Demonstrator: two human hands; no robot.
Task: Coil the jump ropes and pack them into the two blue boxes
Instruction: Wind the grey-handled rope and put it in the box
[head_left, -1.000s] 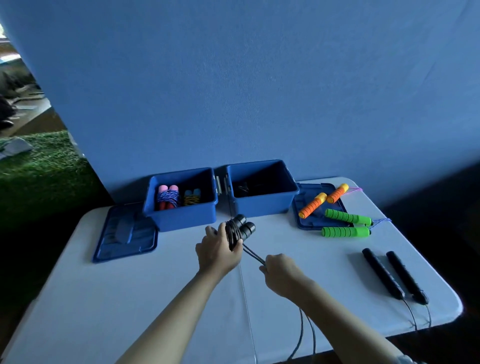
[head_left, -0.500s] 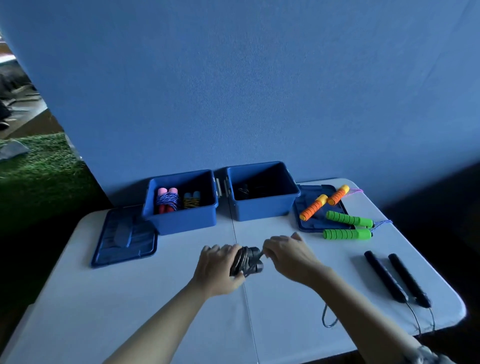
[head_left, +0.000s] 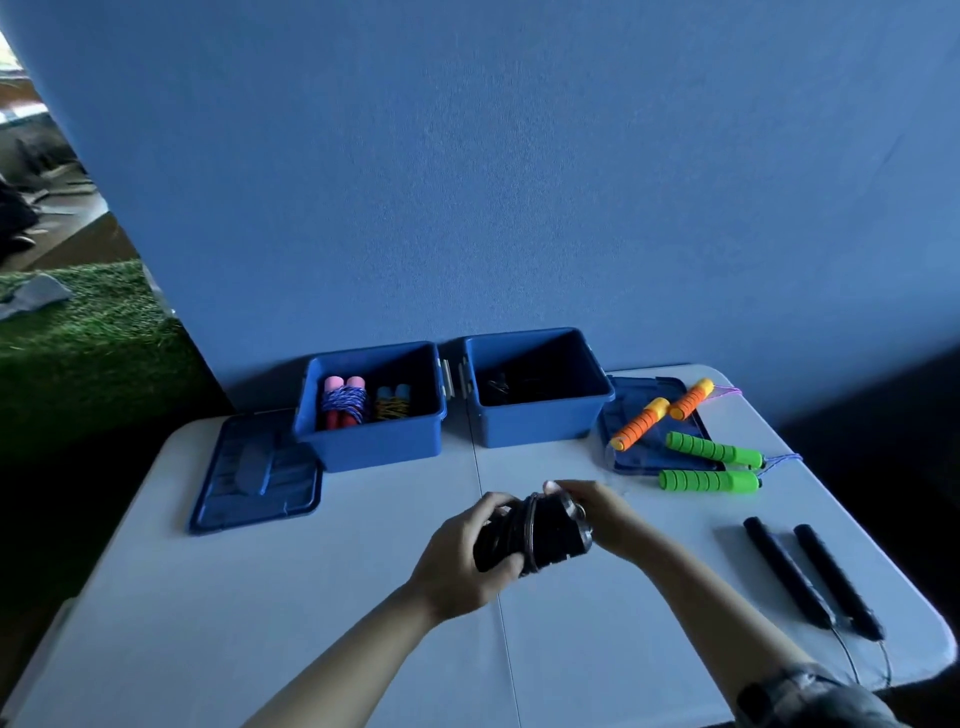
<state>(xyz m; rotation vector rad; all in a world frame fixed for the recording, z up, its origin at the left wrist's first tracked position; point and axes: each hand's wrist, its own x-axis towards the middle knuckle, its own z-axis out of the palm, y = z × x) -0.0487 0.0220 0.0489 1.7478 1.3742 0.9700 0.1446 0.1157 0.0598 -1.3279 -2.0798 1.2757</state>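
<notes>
My left hand (head_left: 457, 561) grips a black jump rope bundle (head_left: 540, 535), its cord wound around the two handles, above the table's middle. My right hand (head_left: 597, 514) holds the bundle's right end with fingers curled over it. The left blue box (head_left: 371, 447) holds a coiled pink-handled rope (head_left: 343, 402) and a coiled blue-handled rope (head_left: 392, 402). In the right blue box (head_left: 540, 426) lies something dark that I cannot make out. An orange-handled rope (head_left: 660, 413), a green-handled rope (head_left: 709, 465) and a second black-handled rope (head_left: 810, 577) lie uncoiled at the right.
A blue lid (head_left: 257, 473) lies flat left of the boxes. Another lid (head_left: 631, 457) sits under the orange handles at the right. The white table (head_left: 260, 623) ends close on the right, where the black rope's cord hangs over the edge. A blue backdrop stands behind.
The loose cord that trailed off the table's front has been wound onto the black handles. The bundle dropped from near the boxes toward me, and my right hand closed in on its right end.
</notes>
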